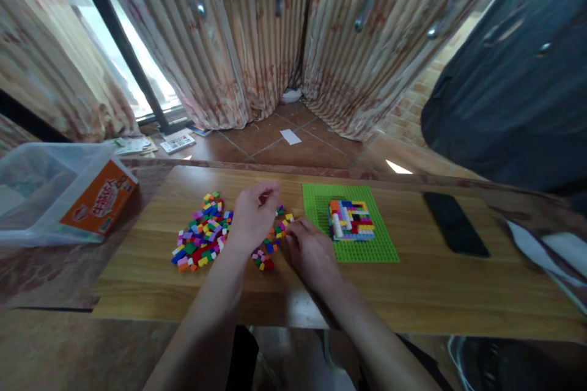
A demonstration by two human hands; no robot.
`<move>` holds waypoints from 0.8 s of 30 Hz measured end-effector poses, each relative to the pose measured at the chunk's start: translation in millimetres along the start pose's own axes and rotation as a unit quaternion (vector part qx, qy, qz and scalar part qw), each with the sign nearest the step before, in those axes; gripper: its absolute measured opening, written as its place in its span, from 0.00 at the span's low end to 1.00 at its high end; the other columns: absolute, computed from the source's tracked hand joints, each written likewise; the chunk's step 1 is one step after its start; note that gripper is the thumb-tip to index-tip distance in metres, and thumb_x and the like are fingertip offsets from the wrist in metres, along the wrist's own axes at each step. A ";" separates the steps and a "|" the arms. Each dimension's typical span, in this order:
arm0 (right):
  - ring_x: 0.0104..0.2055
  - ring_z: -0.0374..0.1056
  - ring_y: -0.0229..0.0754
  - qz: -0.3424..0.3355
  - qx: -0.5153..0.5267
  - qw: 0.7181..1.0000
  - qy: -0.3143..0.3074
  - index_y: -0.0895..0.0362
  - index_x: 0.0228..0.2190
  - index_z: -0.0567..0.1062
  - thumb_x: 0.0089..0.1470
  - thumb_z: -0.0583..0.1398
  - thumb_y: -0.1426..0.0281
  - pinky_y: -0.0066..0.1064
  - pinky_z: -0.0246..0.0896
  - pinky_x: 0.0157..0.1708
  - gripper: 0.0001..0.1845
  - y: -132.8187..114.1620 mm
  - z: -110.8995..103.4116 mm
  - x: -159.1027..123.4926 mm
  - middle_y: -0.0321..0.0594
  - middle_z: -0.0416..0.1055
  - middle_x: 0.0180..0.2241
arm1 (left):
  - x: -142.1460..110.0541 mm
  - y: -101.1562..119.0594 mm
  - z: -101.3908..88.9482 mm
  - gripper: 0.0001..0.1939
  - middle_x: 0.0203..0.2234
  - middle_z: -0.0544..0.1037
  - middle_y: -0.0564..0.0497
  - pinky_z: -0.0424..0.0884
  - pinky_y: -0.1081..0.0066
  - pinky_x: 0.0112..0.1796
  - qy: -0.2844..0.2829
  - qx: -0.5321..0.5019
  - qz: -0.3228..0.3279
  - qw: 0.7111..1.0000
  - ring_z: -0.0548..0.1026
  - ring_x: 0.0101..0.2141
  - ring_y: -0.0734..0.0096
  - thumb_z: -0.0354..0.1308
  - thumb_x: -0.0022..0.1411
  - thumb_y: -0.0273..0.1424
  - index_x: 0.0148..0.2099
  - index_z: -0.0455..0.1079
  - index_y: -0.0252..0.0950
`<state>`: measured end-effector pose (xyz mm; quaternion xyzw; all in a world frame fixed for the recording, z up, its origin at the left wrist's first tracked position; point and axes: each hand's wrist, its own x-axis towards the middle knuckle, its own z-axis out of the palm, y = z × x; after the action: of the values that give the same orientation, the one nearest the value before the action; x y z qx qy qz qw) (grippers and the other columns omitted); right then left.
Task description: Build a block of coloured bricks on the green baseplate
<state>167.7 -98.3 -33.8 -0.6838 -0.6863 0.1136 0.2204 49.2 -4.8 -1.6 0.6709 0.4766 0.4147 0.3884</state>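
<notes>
My left hand hovers over the middle of the table, its fingers curled together; whatever they hold, if anything, is hidden. Loose coloured toy bricks lie in a pile to its left. A smaller group of bricks lies partly hidden between my two hands. My right hand is at the right edge of that group, thumb and fingers pinched together beside a yellow brick; what is in the pinch is too small to make out. Just right of it, a multicoloured brick build of stacked bricks sits on a green baseplate.
The wooden table carries a black phone at the right. A clear plastic bin with an orange label stands off its left end. White papers or bags lie at the far right. Curtains hang behind.
</notes>
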 end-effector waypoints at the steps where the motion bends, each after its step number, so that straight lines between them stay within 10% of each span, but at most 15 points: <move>1: 0.38 0.70 0.41 -0.004 -0.003 1.000 -0.002 0.55 0.36 0.75 0.59 0.53 0.76 0.30 0.63 0.36 0.11 -0.2 0.0 0.8 0.42 0.73 0.39 | 0.3 -1.1 0.4 0.11 0.34 0.82 0.46 0.71 0.70 0.37 -0.002 -0.001 -0.003 1.000 0.77 0.34 0.67 0.55 0.60 0.30 0.40 0.78 0.32; 10: 0.39 0.71 0.40 -0.040 0.125 0.984 0.124 0.54 0.41 0.75 0.59 0.54 0.75 0.31 0.67 0.39 0.12 7.7 -5.4 -2.3 0.41 0.74 0.38 | 1.6 -0.8 3.4 0.12 0.34 0.81 0.47 0.72 0.71 0.34 -0.014 -0.068 -0.057 0.996 0.77 0.31 0.68 0.59 0.56 0.34 0.40 0.77 0.33; 17: 0.32 0.69 0.37 -0.032 0.196 0.935 0.294 0.51 0.49 0.71 0.58 0.58 0.72 0.30 0.66 0.32 0.17 20.3 -30.4 -5.8 0.37 0.73 0.36 | -16.6 25.7 17.7 0.12 0.22 0.75 0.54 0.66 0.76 0.29 -0.252 -0.220 -0.165 0.928 0.72 0.25 0.77 0.62 0.55 0.38 0.30 0.75 0.33; 24: 0.34 0.69 0.36 -0.047 0.198 0.934 0.293 0.51 0.47 0.72 0.57 0.59 0.74 0.31 0.68 0.36 0.16 24.1 -38.7 -9.7 0.37 0.74 0.36 | -26.5 27.1 33.2 0.13 0.26 0.78 0.51 0.67 0.74 0.32 -0.269 -0.315 -0.214 0.885 0.72 0.27 0.76 0.67 0.51 0.39 0.33 0.77 0.32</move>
<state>206.5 -112.5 -12.3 -0.5961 -0.5860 0.0314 0.5480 83.2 -41.1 6.5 0.4807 0.3299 0.2539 0.7718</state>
